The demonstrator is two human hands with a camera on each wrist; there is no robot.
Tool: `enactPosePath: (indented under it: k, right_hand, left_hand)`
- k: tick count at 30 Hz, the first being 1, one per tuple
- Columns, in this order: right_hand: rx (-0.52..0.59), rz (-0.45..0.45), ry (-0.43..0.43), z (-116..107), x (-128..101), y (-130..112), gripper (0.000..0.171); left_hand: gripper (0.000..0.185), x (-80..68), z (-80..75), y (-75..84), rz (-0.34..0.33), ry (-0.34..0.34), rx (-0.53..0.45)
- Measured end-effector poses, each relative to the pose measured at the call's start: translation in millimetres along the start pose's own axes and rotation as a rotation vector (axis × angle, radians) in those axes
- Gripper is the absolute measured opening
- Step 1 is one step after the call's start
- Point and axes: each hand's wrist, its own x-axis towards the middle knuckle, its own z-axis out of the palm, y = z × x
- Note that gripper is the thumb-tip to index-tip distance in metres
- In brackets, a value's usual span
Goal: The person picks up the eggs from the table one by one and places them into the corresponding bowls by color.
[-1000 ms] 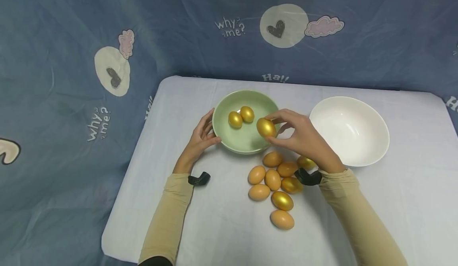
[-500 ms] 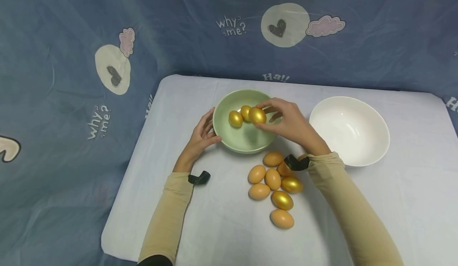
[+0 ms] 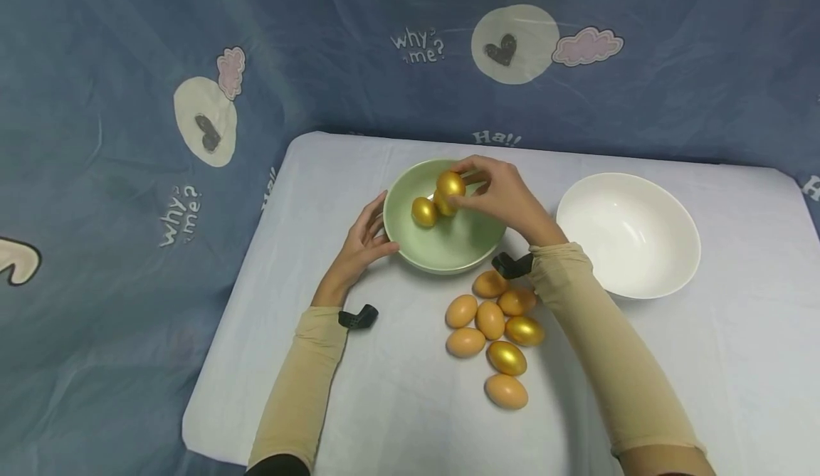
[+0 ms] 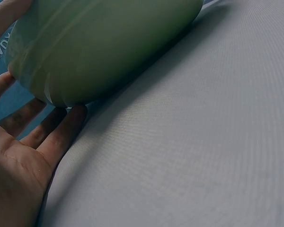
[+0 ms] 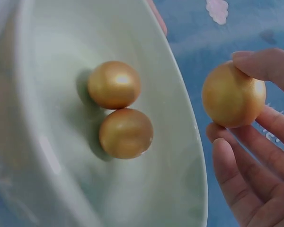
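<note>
A green bowl [image 3: 448, 248] stands mid-table with two gold eggs [image 3: 424, 211] lying in it, seen close in the right wrist view [image 5: 114, 85]. My right hand [image 3: 496, 193] pinches a third gold egg [image 3: 451, 183] in its fingertips over the bowl's far side; the same egg [image 5: 233, 94] shows beside the rim. My left hand [image 3: 359, 248] rests with straight fingers against the bowl's left wall [image 4: 99, 52], its fingers [image 4: 52, 137] touching the base.
A white bowl [image 3: 666, 277] stands to the right. Several brown and gold eggs [image 3: 490, 319] lie in a cluster on the white tablecloth [image 3: 384, 405] in front of the green bowl. A blue patterned sheet [image 3: 128, 177] hangs behind and left.
My right hand carried the gold egg from the bowl's near right rim up and left, over the two eggs inside. The left hand stayed on the bowl.
</note>
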Motion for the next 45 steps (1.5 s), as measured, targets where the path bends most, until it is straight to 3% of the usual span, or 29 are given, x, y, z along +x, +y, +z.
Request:
enactPosePath:
  k: [13,21,29,45]
  right_hand:
    - [-0.013,0.035,-0.044,7,27,3,0.049]
    - [-0.148,0.019,-0.123,21,45,8,0.046]
    - [-0.201,0.057,-0.181,34,57,13,0.046]
    - [-0.375,0.071,-0.236,41,63,16,0.045]
  left_hand:
    - [0.104,-0.3,-0.7,-1.1,0.008,-0.002,-0.001]
    - [0.103,-1.0,-1.3,0.2,0.005,0.001,-0.002]
    - [0.1,-1.1,-1.1,0.6,-0.009,-0.003,0.001]
    - [0.099,0.5,-0.8,-0.6,0.003,-0.002,-0.003]
